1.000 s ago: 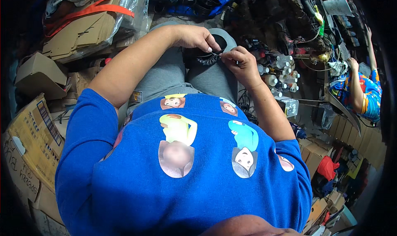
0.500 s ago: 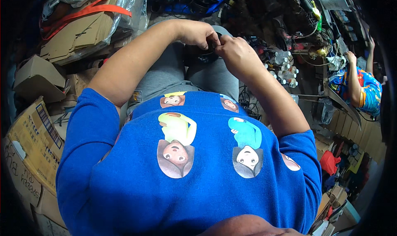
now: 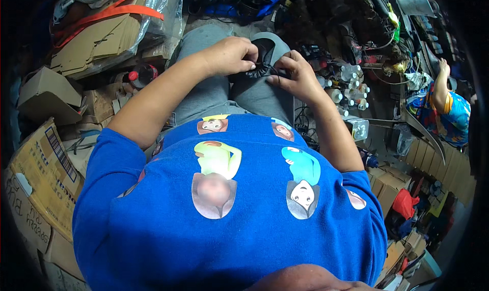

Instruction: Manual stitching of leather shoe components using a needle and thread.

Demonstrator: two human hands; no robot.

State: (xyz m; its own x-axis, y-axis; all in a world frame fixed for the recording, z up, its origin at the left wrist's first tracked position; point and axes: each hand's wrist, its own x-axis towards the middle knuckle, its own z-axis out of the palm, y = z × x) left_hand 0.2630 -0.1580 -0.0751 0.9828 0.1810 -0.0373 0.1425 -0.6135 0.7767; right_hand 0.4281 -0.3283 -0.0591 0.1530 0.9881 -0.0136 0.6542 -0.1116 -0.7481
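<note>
1. A small black part (image 3: pixel 262 56) with a thin black cord is held over the lap, above the grey-trousered knees (image 3: pixel 214 87), between both hands.
2. The left hand (image 3: pixel 232 55) is closed around the part's left side, fingers curled on it; this grip is best kept firm so the part cannot twist.
3. The right hand (image 3: pixel 295 74) is pinched narrow on the cord at the part's lower edge; the fine work should be done here, with short pulls.
4. The piece should be kept low over the lap, so that anything dropped is caught there and not lost among the small white bottles (image 3: pixel 349 89) nearby.
</note>
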